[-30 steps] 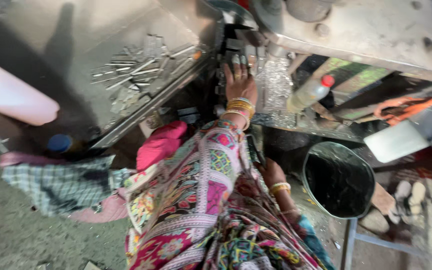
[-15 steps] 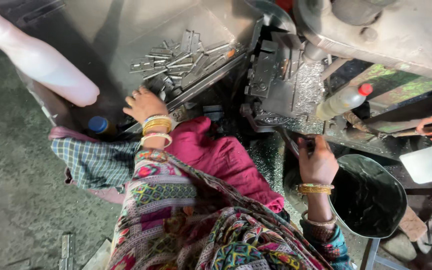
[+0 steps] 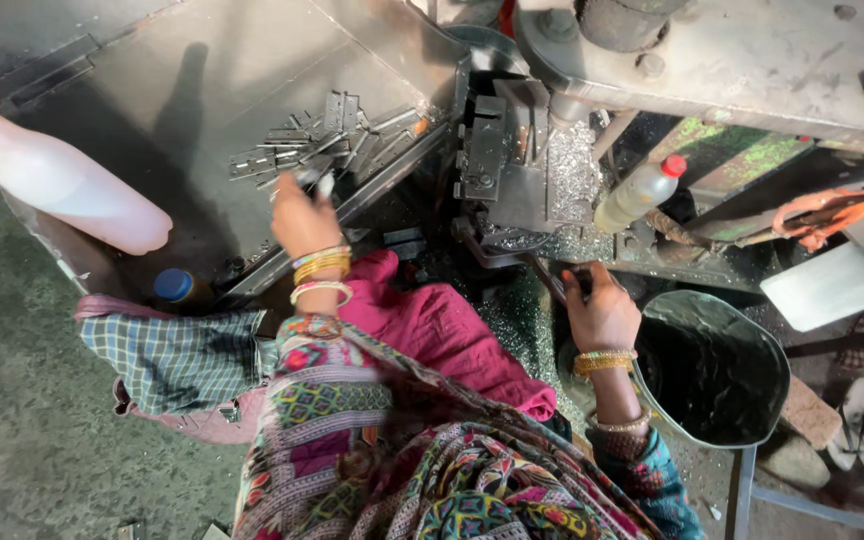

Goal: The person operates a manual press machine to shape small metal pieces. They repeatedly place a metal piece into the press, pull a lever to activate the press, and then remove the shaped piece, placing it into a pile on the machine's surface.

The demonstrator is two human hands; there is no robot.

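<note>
My left hand (image 3: pixel 302 218) is raised over the sloping steel tray (image 3: pixel 202 90) and pinches a small flat metal piece (image 3: pixel 324 184) between its fingertips. A pile of similar hinge-like metal pieces (image 3: pixel 337 140) lies on the tray just beyond it. My right hand (image 3: pixel 602 312) is closed around the dark lever handle (image 3: pixel 550 275) that runs up to the grey press machine (image 3: pixel 497 165). Bright metal shavings (image 3: pixel 574 170) cover the machine's bed. Both wrists carry gold bangles.
A plastic bottle with a red cap (image 3: pixel 642 192) leans beside the machine. A black bucket (image 3: pixel 742 345) stands right of my right hand. A white container (image 3: pixel 67 188), a blue-capped bottle (image 3: pixel 174 285) and a checked cloth (image 3: pixel 182 355) lie left. Pink cloth (image 3: pixel 442 330) covers my lap.
My left hand drew back from the machine to the tray and picked up a metal piece. My right hand rose from my lap and took hold of the lever handle.
</note>
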